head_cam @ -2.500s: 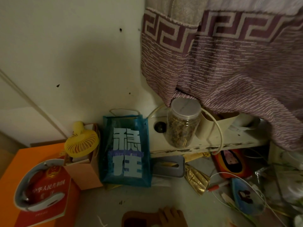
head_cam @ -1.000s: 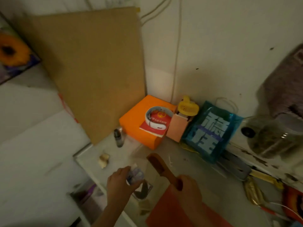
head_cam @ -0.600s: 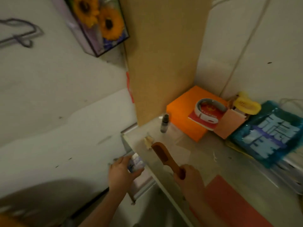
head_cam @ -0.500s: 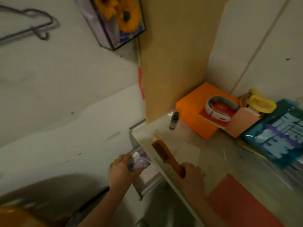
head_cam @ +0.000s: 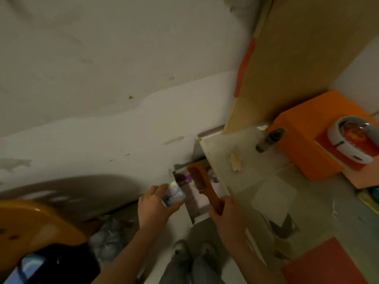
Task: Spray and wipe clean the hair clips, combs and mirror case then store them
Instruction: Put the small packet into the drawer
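Holding: my right hand point(head_cam: 225, 214) grips the comb point(head_cam: 202, 185) by its handle, toothed end pointing away over the open drawer point(head_cam: 191, 210).
Left hand: my left hand point(head_cam: 153, 203) wraps a small pale item point(head_cam: 173, 194), blurred; I cannot tell if it is the mirror case or a spray bottle.
Comb position: it hangs just off the worktop point(head_cam: 256, 181) edge, above the drawer, touching nothing but my fingers.
Comb feel: I judge it light and stiff, wood or hard plastic by the brown colour; the fine teeth look like the weak part.
Grip advice: the handle is the place to hold, as I do now; pinching the teeth could bend or snap one.
Slip risk: if it is damp from spraying, the smooth handle may slide, so I would keep the fingers curled right round.
Left item feel: small, light, likely hard-shelled; if it is the mirror case, treat it as fragile and set it down flat.
Clip: a pale clip point(head_cam: 235, 158) lies on the worktop near the drawer; small springy thing, pick it by the body.
Stage: looks like storing, comb headed for the drawer.
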Demonstrator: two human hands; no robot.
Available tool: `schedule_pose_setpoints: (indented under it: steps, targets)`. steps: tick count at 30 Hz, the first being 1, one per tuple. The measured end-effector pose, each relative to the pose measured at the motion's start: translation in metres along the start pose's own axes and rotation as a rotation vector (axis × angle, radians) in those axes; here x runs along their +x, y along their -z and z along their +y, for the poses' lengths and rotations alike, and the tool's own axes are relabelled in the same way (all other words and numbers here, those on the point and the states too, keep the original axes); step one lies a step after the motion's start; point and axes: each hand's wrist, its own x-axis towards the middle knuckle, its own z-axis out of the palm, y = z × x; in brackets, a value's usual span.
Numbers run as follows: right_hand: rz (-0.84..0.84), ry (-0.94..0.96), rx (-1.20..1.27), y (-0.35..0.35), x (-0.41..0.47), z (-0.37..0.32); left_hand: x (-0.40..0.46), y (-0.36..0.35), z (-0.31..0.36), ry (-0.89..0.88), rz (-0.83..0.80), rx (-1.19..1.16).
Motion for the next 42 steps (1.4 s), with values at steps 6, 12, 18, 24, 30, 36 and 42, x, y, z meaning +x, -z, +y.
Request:
schedule_pose_setpoints:
  steps: [6, 12, 18, 24, 30, 36, 42]
  targets:
    - [0.013, 0.04, -0.005, -0.051, 0.029, 0.017, 0.009, -0.026, -0.027, 0.099, 0.017, -0.105]
    - [0.024, 0.045, -0.037, -0.098, 0.059, 0.051, 0.013, -0.069, -0.059, 0.189, 0.05, -0.277]
    - [0.055, 0.026, -0.006, -0.142, 0.086, 0.087, 0.011, -0.115, -0.088, 0.249, 0.078, -0.449]
    - [0.059, 0.017, -0.062, -0.183, 0.118, 0.117, 0.013, -0.159, -0.117, 0.307, 0.064, -0.505]
    - [0.066, -0.007, -0.122, -0.212, 0.145, 0.136, 0.014, -0.19, -0.134, 0.334, 0.058, -0.543]
    - [0.031, -0.033, -0.173, -0.237, 0.175, 0.141, 0.016, -0.214, -0.147, 0.38, 0.054, -0.564]
    - [-0.036, -0.035, -0.278, -0.261, 0.2, 0.138, 0.017, -0.228, -0.159, 0.409, 0.035, -0.554]
